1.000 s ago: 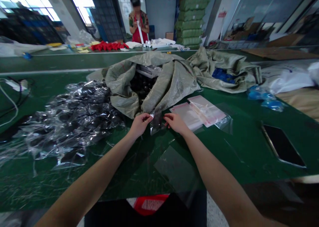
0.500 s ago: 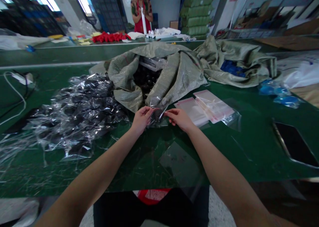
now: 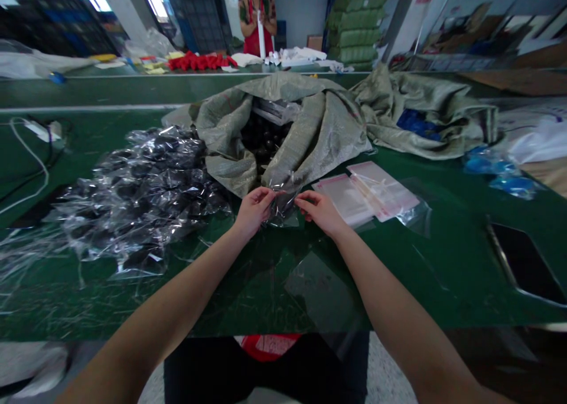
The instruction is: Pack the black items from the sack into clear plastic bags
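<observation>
A clear plastic bag with a dark item inside (image 3: 282, 208) is between my hands, in front of the big woven sack. My left hand (image 3: 256, 209) pinches the left side of its top edge. My right hand (image 3: 318, 210) is closed at the bag's right side, thumb and forefinger together on its upper corner. The woven sack (image 3: 323, 135) lies open, with black round items (image 3: 261, 138) inside. Left of my hands is a heap of filled clear bags (image 3: 150, 185). Flat clear bags with pinkish edges (image 3: 383, 191) lie to the right.
A phone (image 3: 527, 259) lies at the right. Behind it are blue wrapped items (image 3: 514, 182) and a second sack (image 3: 447, 97) with blue contents. A white cable (image 3: 44, 173) is at the far left. Across the table stands a person (image 3: 257, 20) near red items (image 3: 199, 61).
The view has shifted slightly, so the background sits a little further right. Both hands stay at the bag, with little visible movement.
</observation>
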Demonstrator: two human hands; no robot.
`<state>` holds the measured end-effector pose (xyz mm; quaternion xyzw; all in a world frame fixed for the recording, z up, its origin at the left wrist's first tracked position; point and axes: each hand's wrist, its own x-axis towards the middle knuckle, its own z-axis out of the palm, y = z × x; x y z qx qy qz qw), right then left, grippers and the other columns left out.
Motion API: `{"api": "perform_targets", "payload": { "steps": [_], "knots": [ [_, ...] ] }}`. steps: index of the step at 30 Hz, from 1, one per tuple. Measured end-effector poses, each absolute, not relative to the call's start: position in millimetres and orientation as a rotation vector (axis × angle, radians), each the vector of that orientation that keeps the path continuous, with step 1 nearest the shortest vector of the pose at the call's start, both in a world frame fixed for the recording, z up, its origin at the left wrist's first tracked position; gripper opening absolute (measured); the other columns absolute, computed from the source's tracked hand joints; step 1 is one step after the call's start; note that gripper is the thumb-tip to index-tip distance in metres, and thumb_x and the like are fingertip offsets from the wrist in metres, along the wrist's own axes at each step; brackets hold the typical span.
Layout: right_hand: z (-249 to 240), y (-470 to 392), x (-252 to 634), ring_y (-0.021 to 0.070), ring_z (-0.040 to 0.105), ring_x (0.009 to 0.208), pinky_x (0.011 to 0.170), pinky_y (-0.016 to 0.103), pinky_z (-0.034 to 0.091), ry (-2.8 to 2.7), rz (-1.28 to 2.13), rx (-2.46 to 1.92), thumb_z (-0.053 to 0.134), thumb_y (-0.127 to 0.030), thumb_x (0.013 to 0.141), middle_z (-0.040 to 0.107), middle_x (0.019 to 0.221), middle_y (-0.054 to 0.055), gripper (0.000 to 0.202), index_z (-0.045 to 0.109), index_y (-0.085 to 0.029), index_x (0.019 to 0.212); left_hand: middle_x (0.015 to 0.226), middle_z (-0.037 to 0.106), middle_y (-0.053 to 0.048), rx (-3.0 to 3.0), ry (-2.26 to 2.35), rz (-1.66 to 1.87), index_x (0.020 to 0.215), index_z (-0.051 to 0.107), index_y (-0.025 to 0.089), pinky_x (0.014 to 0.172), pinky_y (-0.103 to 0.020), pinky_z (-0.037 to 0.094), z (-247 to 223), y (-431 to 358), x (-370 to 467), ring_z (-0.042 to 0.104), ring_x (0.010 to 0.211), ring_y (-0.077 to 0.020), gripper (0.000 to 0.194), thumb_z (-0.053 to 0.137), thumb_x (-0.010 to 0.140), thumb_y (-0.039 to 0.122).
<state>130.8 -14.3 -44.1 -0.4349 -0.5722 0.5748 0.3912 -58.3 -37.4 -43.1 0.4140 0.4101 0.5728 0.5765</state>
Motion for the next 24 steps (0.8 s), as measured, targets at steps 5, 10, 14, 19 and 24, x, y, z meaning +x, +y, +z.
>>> {"api": "perform_targets", "payload": {
  "steps": [5,10,14,19,24],
  "knots": [
    [-41,-14,132,0.0121,0.049,0.06,0.054,0.025,0.04,-1.586,1.13,-1.098,0.061,-0.035,0.078,0.053,0.066,-0.003,0.014,0.06,-0.021,0.078,0.077,0.071,-0.001,1.076,1.12,1.353,0.078,0.06,0.016,0.032,-0.017,0.018,-45,-35,-61,0.03,0.034,-0.0005,0.028,0.072,0.072,0.041],
    [-29,-23,134,0.017,0.053,0.081,0.071,0.03,0.044,-1.771,0.579,-1.015,0.055,-0.024,0.082,0.056,0.088,0.005,0.01,0.057,-0.02,0.074,0.071,0.07,-0.003,1.269,1.336,1.364,0.084,0.072,0.015,0.04,-0.018,0.03,-48,-33,-64,0.048,0.046,-0.0062,0.027,0.07,0.075,0.04],
    [-26,-28,134,0.0176,0.053,0.081,0.07,0.031,0.045,-1.843,0.492,-0.993,0.053,-0.023,0.085,0.056,0.093,0.007,0.01,0.057,-0.02,0.077,0.089,0.074,-0.006,1.315,1.343,1.394,0.084,0.074,0.016,0.055,-0.021,0.045,-44,-35,-64,0.064,0.07,-0.0143,0.021,0.07,0.075,0.035],
    [-28,-29,135,0.0166,0.052,0.076,0.065,0.03,0.044,-1.866,0.514,-0.984,0.052,-0.024,0.087,0.056,0.096,0.008,0.01,0.056,-0.02,0.079,0.097,0.074,-0.008,1.324,1.328,1.461,0.077,0.073,0.016,0.079,-0.028,0.051,-40,-37,-65,0.068,0.09,-0.0194,0.013,0.071,0.076,0.029],
    [-30,-30,134,0.0183,0.054,0.083,0.069,0.031,0.046,-1.911,0.511,-0.943,0.052,-0.024,0.089,0.055,0.096,0.008,0.009,0.057,-0.02,0.082,0.098,0.074,-0.007,1.441,1.3,1.449,0.075,0.073,0.018,0.09,-0.033,0.049,-47,-36,-64,0.067,0.096,-0.0209,0.009,0.069,0.077,0.026]
  ]
}}
